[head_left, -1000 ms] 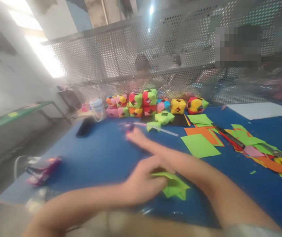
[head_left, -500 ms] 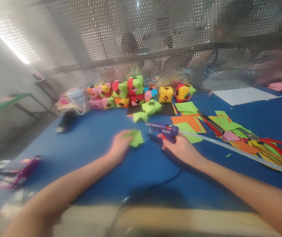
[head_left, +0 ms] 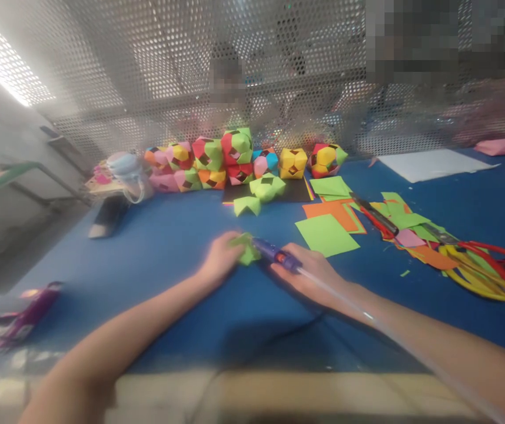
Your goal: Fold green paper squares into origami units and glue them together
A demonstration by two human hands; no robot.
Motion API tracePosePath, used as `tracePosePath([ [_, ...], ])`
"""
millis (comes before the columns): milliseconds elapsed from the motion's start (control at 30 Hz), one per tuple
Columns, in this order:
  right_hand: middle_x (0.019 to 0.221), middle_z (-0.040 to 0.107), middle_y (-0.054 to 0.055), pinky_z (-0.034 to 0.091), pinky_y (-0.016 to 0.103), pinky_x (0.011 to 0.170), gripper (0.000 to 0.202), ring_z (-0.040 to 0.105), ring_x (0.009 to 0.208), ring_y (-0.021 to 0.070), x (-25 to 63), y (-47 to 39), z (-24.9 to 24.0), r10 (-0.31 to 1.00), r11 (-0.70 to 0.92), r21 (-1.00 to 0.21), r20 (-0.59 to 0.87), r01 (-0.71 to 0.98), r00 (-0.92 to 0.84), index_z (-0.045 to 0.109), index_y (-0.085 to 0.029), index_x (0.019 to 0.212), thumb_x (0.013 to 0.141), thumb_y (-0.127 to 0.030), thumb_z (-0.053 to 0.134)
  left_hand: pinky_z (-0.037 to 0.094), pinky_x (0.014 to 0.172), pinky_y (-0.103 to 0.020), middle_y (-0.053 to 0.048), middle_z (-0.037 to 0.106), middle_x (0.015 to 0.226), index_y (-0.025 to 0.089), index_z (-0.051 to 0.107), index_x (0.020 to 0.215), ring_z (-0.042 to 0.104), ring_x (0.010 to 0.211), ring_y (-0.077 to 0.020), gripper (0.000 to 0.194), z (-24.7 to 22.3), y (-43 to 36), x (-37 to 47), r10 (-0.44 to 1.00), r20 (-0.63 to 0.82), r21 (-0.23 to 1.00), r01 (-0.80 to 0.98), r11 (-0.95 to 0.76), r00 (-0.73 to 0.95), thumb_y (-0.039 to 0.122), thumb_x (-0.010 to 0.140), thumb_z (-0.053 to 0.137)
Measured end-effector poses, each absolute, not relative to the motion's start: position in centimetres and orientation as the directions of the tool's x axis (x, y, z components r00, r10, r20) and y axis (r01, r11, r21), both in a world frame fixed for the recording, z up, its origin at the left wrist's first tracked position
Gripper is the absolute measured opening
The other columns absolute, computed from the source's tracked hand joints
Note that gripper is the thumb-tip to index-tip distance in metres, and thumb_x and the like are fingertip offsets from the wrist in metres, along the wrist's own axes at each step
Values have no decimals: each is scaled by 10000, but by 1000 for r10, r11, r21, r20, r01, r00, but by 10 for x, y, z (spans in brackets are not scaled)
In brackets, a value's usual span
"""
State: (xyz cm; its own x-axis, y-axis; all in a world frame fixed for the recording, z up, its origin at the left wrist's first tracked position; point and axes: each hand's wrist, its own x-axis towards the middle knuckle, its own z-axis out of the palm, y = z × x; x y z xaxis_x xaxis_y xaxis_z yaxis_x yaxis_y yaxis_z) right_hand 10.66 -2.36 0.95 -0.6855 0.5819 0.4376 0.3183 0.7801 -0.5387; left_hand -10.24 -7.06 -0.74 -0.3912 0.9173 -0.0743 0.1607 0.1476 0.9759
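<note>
My left hand (head_left: 223, 257) is closed on a small green folded paper piece (head_left: 249, 249), held just over the blue tabletop. In my right hand (head_left: 308, 271) is a purple glue gun (head_left: 276, 254), its nozzle at the green paper; whether the tip touches cannot be made out. A long clear glue stick (head_left: 367, 315) runs out of the gun's back, over my right forearm. Beyond my hands lie a small green folded piece (head_left: 247, 205) and a larger green folded paper shape (head_left: 267, 187).
Colourful folded paper balls (head_left: 238, 147) stand stacked along a perforated metal screen (head_left: 155, 70). To the right lie a green paper square (head_left: 327, 234), a red cutter (head_left: 375, 217), and yellow-handled scissors (head_left: 477, 277) among scraps. A dark phone-like object (head_left: 109, 215) and a purple item (head_left: 36, 312) lie left.
The glue gun has swung left and down, bringing its nozzle to the green paper in my left hand. The glue stick now slopes more steeply. The view has shifted slightly.
</note>
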Motion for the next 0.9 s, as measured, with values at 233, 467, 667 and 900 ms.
tracePosePath([
  [233, 730, 631, 9, 368, 225, 536, 110, 599, 598, 146, 107, -22, -1, 552, 823, -423, 438, 379, -710, 510, -205, 868, 837, -308, 535, 416, 546, -201, -2, 633, 697, 141, 654, 831, 546, 596, -103, 188, -7, -74, -97, 949, -43, 957, 261, 130, -312, 168, 677, 550],
  [467, 716, 642, 20, 355, 229, 524, 93, 607, 586, 154, 108, -23, 0, 553, 830, -364, 441, 422, -707, 527, -198, 840, 838, -291, 515, 409, 528, -198, 16, 622, 650, 142, 655, 834, 532, 551, -93, 221, -5, -75, -95, 948, -59, 961, 238, 139, -314, 132, 662, 516],
  [667, 719, 647, 26, 340, 228, 525, 107, 609, 594, 152, 109, -22, 1, 538, 842, -318, 424, 437, -728, 534, -191, 841, 834, -297, 524, 405, 523, -198, 17, 617, 624, 137, 655, 814, 527, 539, -93, 213, -5, -74, -95, 956, -56, 947, 287, 142, -288, 133, 664, 503],
  [900, 695, 646, 33, 310, 237, 516, 131, 600, 577, 157, 110, -21, 2, 537, 843, -275, 418, 462, -733, 535, -186, 815, 838, -311, 503, 388, 511, -197, 15, 602, 611, 132, 641, 768, 503, 521, -88, 191, -3, -74, -95, 960, -59, 939, 311, 146, -273, 127, 653, 488],
])
